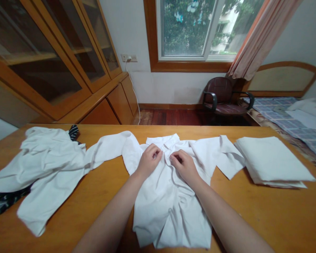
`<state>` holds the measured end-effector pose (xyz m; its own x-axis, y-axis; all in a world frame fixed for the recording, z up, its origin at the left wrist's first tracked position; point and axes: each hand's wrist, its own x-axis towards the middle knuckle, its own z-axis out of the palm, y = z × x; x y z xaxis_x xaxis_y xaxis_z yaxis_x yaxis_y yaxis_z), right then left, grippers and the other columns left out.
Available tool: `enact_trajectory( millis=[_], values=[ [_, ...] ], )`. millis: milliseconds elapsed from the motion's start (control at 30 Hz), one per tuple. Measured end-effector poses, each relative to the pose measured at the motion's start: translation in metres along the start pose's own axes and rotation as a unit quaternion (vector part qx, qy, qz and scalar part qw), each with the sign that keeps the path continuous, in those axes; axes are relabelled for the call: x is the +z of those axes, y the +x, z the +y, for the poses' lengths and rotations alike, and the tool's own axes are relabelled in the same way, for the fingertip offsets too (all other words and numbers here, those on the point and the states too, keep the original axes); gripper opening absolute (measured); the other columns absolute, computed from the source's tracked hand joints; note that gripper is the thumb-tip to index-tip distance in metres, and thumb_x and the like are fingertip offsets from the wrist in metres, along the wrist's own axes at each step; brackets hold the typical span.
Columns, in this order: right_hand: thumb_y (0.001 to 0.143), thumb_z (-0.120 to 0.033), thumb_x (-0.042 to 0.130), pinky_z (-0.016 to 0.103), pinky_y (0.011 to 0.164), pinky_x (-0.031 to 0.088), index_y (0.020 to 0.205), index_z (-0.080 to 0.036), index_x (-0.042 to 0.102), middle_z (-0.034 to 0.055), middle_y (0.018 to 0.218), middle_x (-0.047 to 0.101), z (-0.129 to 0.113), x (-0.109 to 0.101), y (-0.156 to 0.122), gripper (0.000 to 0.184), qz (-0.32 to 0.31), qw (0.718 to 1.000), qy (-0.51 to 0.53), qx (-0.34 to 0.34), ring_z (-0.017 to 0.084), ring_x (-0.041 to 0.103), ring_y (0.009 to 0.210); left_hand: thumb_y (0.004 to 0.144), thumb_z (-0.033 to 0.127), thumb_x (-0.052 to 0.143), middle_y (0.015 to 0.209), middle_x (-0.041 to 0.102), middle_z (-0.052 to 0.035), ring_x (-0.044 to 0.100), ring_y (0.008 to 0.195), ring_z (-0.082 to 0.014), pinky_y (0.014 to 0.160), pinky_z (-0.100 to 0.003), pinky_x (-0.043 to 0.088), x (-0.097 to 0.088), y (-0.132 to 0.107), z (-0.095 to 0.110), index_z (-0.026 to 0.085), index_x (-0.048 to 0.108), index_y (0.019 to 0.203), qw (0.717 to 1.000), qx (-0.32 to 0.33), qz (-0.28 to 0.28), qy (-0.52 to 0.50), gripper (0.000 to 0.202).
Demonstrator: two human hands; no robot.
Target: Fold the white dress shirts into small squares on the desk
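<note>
A white button-up shirt (155,207) lies front side up on the wooden table (105,196), collar away from me and sleeves spread to both sides. Just below the collar, my left hand (149,159) pinches the shirt's front edge. My right hand (184,165) is closed on the opposite side of the placket, a short gap from the left. Small buttons run down the front; whether one sits between my fingers is too small to tell. The lower part of the shirt is wrinkled.
A crumpled white garment (55,168) with dark striped cloth (13,196) under it lies at the left, touching the shirt's sleeve. At the right rests a folded white cloth (271,158). Beyond the table are a cabinet (94,95), an office chair (223,95) and a bed (281,116).
</note>
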<state>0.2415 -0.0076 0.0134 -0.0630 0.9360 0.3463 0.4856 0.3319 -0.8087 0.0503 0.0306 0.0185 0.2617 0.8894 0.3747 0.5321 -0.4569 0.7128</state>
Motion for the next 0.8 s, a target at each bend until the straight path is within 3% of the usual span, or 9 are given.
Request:
enact_trajectory(
  millis=[67, 133, 200, 267, 400, 500, 667, 800],
  values=[
    [0.093, -0.021, 0.053, 0.032, 0.079, 0.048, 0.094, -0.021, 0.067, 0.0051, 0.09, 0.067, 0.0, -0.005, 0.001, 0.014, 0.044, 0.998, -0.027, -0.02, 0.02, 0.061, 0.086, 0.091, 0.021, 0.053, 0.09, 0.06, -0.0049, 0.057, 0.089, -0.02, 0.082, -0.032, 0.047, 0.001, 0.001, -0.006, 0.02, 0.058, 0.08, 0.994, 0.015, 0.073, 0.081, 0.012],
    [0.092, -0.017, 0.049, 0.038, 0.089, 0.048, 0.102, -0.021, 0.067, 0.0081, 0.1, 0.066, 0.003, -0.01, 0.003, 0.021, 0.083, 0.993, -0.072, -0.045, 0.023, 0.06, 0.097, 0.09, 0.018, 0.054, 0.091, 0.06, -0.0058, 0.056, 0.092, -0.0222, 0.086, -0.036, 0.047, 0.001, 0.002, -0.012, 0.021, 0.06, 0.084, 0.984, 0.016, 0.092, 0.149, 0.009],
    [0.092, -0.016, 0.048, 0.042, 0.097, 0.047, 0.106, -0.02, 0.068, 0.0105, 0.108, 0.066, 0.008, -0.014, 0.006, 0.025, 0.093, 0.985, -0.127, -0.067, 0.025, 0.058, 0.107, 0.09, 0.017, 0.054, 0.091, 0.062, -0.0062, 0.056, 0.092, -0.0236, 0.088, -0.037, 0.047, 0.001, 0.001, -0.016, 0.021, 0.061, 0.085, 0.978, 0.011, 0.073, 0.197, 0.01],
    [0.092, -0.017, 0.048, 0.045, 0.104, 0.044, 0.108, -0.019, 0.069, 0.0117, 0.115, 0.065, 0.016, -0.015, 0.007, 0.026, 0.065, 0.978, -0.183, -0.074, 0.026, 0.057, 0.111, 0.09, 0.019, 0.055, 0.093, 0.064, -0.0066, 0.056, 0.096, -0.0247, 0.09, -0.039, 0.047, 0.001, 0.0, -0.017, 0.021, 0.064, 0.087, 0.973, 0.006, 0.047, 0.226, 0.009],
    [0.095, -0.024, 0.049, 0.049, 0.111, 0.037, 0.117, -0.019, 0.07, 0.0126, 0.127, 0.063, 0.03, -0.011, 0.006, 0.03, -0.018, 0.956, -0.29, -0.04, 0.028, 0.054, 0.121, 0.089, 0.026, 0.06, 0.105, 0.066, -0.0073, 0.057, 0.105, -0.0261, 0.099, -0.042, 0.045, 0.0, -0.002, -0.016, 0.021, 0.068, 0.099, 0.964, 0.008, 0.005, 0.265, 0.013],
    [0.097, -0.029, 0.048, 0.05, 0.115, 0.032, 0.128, -0.021, 0.065, 0.0115, 0.142, 0.056, 0.032, -0.006, 0.004, 0.036, -0.042, 0.938, -0.345, -0.016, 0.031, 0.044, 0.135, 0.091, 0.032, 0.058, 0.118, 0.065, -0.0079, 0.056, 0.114, -0.0263, 0.108, -0.045, 0.039, 0.0, -0.004, -0.016, 0.023, 0.067, 0.114, 0.958, 0.018, -0.022, 0.284, 0.026],
    [0.098, -0.037, 0.046, 0.052, 0.116, 0.027, 0.141, -0.024, 0.055, 0.0087, 0.154, 0.046, 0.024, -0.003, 0.005, 0.045, -0.062, 0.911, -0.408, 0.018, 0.034, 0.036, 0.143, 0.093, 0.042, 0.055, 0.144, 0.054, -0.0099, 0.044, 0.137, -0.0291, 0.12, -0.054, 0.021, 0.003, -0.005, -0.02, 0.026, 0.054, 0.138, 0.945, 0.007, -0.068, 0.321, 0.047],
    [0.098, -0.052, 0.044, 0.055, 0.115, 0.027, 0.146, -0.026, 0.05, 0.0082, 0.156, 0.042, 0.03, -0.022, 0.018, 0.055, -0.104, 0.89, -0.443, 0.037, 0.037, 0.035, 0.143, 0.096, 0.048, 0.047, 0.155, 0.043, -0.0095, 0.031, 0.147, -0.03, 0.121, -0.059, 0.014, -0.001, -0.003, -0.027, 0.028, 0.046, 0.146, 0.932, 0.014, -0.105, 0.347, 0.054]
  ],
)
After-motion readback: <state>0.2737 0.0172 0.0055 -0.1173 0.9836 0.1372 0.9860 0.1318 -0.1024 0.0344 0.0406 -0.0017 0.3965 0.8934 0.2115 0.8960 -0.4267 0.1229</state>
